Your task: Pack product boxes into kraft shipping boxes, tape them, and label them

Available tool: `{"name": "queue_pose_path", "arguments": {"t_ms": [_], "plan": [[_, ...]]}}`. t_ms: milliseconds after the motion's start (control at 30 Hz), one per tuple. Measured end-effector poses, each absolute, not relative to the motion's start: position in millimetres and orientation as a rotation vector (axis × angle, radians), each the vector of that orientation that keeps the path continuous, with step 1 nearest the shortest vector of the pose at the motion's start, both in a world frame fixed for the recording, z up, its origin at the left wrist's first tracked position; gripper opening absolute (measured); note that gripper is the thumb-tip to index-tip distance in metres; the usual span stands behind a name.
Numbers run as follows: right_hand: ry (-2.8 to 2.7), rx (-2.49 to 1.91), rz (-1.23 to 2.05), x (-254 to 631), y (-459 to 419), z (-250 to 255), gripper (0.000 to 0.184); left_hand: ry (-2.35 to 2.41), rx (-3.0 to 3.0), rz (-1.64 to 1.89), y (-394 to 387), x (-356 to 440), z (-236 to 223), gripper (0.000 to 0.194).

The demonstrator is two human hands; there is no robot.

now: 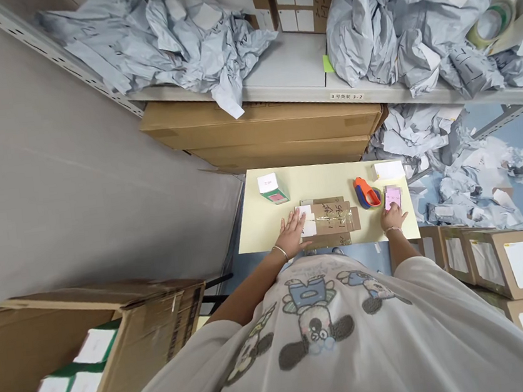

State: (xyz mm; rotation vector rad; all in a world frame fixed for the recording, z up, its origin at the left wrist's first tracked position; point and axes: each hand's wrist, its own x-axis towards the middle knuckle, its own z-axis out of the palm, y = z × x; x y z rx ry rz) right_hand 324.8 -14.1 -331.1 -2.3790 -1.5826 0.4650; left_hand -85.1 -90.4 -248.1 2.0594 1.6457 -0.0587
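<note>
My left hand [291, 233] lies with fingers spread on the left end of a flattened brown cardboard box [334, 217], over its white label. Clear tape and handwritten numbers mark the box. At the table's right end, my right hand [393, 217] rests at the lower edge of a phone [392, 197] with a pink screen, its fingers somewhat apart and touching it. An orange and blue tape dispenser [367, 193] sits between the box and the phone. Behind the left hand stands a small green and white box [273, 188].
The pale yellow table [257, 221] also carries a white box [387, 170]. A shelf [293, 60] above it holds grey plastic mailers [168, 37]. Lower left, an open carton [163, 327] contains green and white boxes. Labelled cartons [499, 257] are stacked at right.
</note>
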Motion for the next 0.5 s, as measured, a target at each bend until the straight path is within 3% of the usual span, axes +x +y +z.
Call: {"name": "queue_pose_path", "arguments": {"t_ms": [200, 333, 500], "plan": [[-1.566, -2.345, 0.458, 328.9, -9.3, -321.7, 0.053, 1.553, 2.151, -0.138, -55.9, -56.2, -235.1, 0.128], [-1.594, -2.180, 0.365, 327.0, -35.8, -316.3, 0.059, 1.528, 2.164, -0.156, -34.1, -46.0, -225.2, 0.125], [-1.724, -1.979, 0.450, 325.1, -76.3, -311.3, 0.059, 1.419, 1.992, 0.113, 5.9, -71.2, -191.9, 0.113]]}}
